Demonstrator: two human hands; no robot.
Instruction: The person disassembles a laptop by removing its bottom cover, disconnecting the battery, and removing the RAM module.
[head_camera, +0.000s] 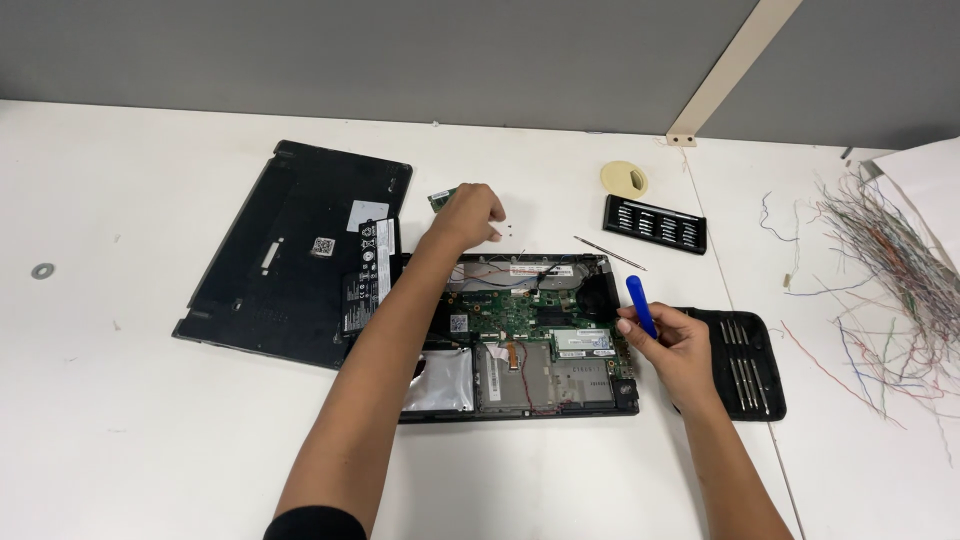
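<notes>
An opened laptop (520, 340) lies on the white table with its green circuit board and metal parts showing. My left hand (465, 215) reaches beyond the laptop's far edge, fingers curled down over the table beside a small green circuit module (440, 197) and a few tiny screws (510, 228). Whether it pinches anything cannot be told. My right hand (675, 345) hovers over the laptop's right edge and holds a blue-handled tool (640, 303) pointing up.
The removed black bottom cover (280, 250) and a black battery (368, 275) lie to the left. A black bit case (655, 223), a thin metal rod (608, 252), a yellowish disc (624, 178), a black tool pouch (745, 360) and a tangle of coloured wires (890, 270) sit on the right.
</notes>
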